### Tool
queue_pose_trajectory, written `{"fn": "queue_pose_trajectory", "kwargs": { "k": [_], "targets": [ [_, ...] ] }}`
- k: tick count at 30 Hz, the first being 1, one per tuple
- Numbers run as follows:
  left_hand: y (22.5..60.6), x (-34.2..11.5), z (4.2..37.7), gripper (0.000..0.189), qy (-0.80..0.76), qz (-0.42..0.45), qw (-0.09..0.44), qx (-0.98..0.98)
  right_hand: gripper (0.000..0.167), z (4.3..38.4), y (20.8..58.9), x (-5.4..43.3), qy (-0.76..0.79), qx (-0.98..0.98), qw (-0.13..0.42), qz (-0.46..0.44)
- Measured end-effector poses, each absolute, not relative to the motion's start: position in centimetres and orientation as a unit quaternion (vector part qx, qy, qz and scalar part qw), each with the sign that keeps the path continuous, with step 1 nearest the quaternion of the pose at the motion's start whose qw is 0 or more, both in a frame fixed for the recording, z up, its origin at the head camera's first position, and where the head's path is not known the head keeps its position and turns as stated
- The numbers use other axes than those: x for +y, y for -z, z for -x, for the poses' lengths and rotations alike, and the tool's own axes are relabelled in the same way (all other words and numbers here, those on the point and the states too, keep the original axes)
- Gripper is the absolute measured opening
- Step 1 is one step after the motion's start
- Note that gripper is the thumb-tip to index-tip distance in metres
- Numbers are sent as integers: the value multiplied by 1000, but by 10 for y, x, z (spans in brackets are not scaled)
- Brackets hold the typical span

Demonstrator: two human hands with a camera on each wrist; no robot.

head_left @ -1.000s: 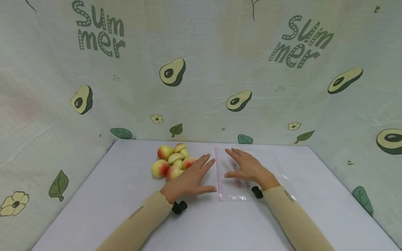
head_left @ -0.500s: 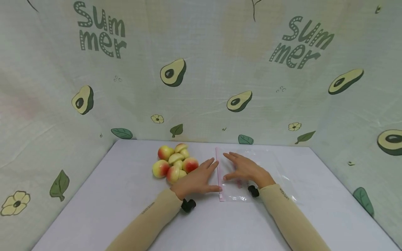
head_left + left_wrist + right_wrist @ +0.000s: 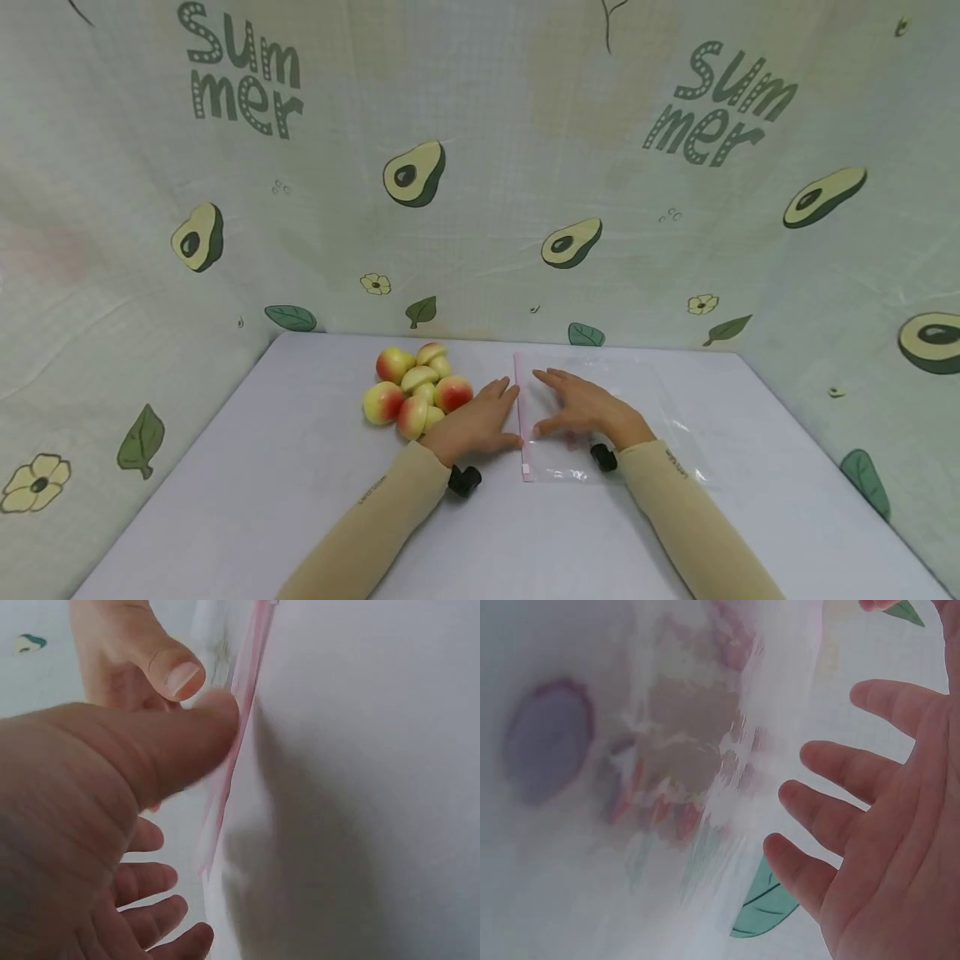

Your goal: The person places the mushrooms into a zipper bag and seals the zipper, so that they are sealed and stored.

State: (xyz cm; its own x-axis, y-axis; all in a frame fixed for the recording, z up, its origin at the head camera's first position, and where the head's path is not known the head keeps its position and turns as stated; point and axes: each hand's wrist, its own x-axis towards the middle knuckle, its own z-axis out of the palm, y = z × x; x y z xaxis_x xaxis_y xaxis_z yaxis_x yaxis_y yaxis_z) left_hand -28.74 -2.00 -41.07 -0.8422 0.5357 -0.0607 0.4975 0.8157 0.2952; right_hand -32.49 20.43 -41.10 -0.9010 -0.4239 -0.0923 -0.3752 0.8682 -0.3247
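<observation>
A clear plastic slider bag [image 3: 641, 379] lies flat on the white table, its pink zipper strip [image 3: 522, 425] facing left. My left hand [image 3: 480, 423] reaches over to that strip with fingers spread and thumb out. In the left wrist view the thumb tip overlaps the pink strip [image 3: 256, 652]. Above the bag, my right hand [image 3: 588, 408] is spread with its fingers apart. Its palm and fingers [image 3: 825, 817] hold nothing in the right wrist view, and the bag's shiny film [image 3: 652, 847] shows beside them. Both thumbs point toward each other across the strip.
Several yellow-and-red rounded pieces [image 3: 383, 403], some pale and mushroom-shaped [image 3: 420, 380], are clustered just left of my left hand. A white cloth [image 3: 480, 275] printed with avocados and leaves hangs behind and along both sides of the white table [image 3: 247, 467].
My left hand has moved right, away from the fruit-like pieces to the pink strip. My right hand has shifted slightly left and nearer. Bag and pieces stay in place.
</observation>
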Motion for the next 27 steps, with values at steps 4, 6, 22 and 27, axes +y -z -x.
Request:
{"fn": "queue_pose_trajectory", "kwargs": {
  "k": [4, 6, 22, 27],
  "targets": [
    [414, -17, 293, 78, -111, -256, 86, 956, 104, 324, 411, 204, 151, 964, 85, 201],
    [416, -15, 297, 77, -103, -251, 93, 958, 104, 323, 411, 203, 152, 964, 88, 199],
    [424, -15, 314, 64, -118, -244, 100, 957, 103, 323, 410, 199, 154, 964, 104, 193],
    [426, -15, 317, 68, -129, -259, 91, 953, 103, 324, 413, 200, 161, 963, 116, 183]
  ]
}}
